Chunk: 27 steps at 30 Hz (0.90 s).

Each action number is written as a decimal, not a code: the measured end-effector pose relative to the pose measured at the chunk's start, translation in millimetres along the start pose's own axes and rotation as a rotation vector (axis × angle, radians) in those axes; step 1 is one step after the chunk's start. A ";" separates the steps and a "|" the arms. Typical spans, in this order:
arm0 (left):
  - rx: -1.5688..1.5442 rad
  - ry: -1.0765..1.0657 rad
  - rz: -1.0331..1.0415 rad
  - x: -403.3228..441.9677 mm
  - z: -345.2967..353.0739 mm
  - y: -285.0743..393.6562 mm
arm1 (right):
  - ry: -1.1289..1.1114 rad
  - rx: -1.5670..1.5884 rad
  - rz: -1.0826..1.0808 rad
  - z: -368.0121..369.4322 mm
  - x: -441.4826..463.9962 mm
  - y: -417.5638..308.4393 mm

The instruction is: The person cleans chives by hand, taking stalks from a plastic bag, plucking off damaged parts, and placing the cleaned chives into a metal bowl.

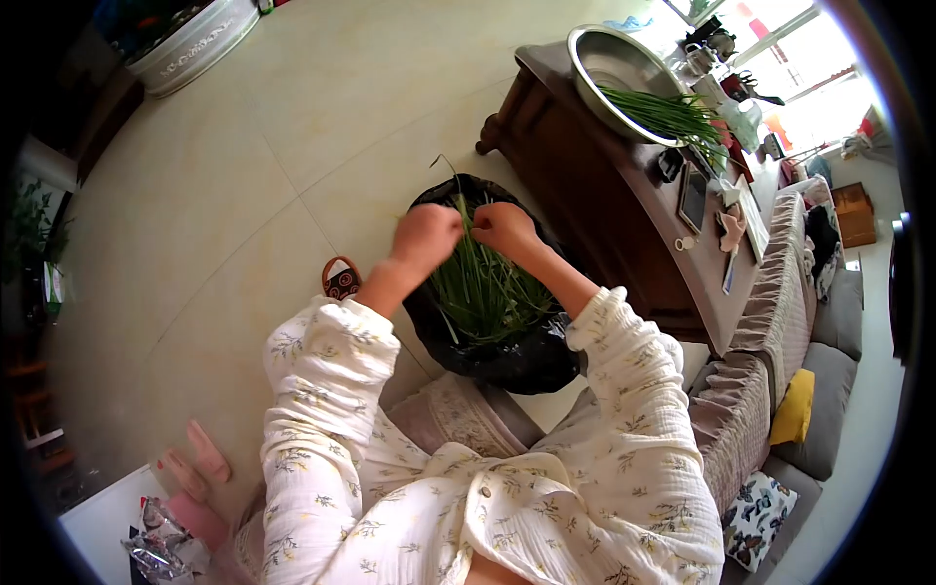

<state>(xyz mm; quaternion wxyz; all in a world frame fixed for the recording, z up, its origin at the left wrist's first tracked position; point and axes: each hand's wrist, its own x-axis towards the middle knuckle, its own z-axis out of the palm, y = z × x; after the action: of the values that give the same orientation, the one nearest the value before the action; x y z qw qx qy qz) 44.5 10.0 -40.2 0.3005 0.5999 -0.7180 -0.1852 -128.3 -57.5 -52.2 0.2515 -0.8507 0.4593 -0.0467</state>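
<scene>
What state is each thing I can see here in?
Left hand: curled, blurred
Right hand: fingers closed together
Black bag: open, crumpled
Greens in the bag: loose, tangled
Metal basin: uncovered, partly filled
Greens in the basin: roughly aligned, overhanging the rim
Phone: lying down, screen dark
Sleeves: pushed up, wrinkled

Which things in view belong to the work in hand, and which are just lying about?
Likely in the work: left hand; right hand; green stalks; black bag; metal basin.

Apparently just lying about: phone; slipper; patterned cushion.
</scene>
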 end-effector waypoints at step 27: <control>-0.972 -0.093 -0.214 31.0 12.1 27.1 | 0.497 0.596 -0.093 -65.8 -60.1 -0.2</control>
<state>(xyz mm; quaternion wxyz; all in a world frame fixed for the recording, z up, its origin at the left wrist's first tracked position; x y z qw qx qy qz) 13.2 -15.6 -25.8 0.4924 0.4519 -0.4957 -0.5546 -183.1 -34.4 14.2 0.3663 -0.7230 0.4337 -0.3937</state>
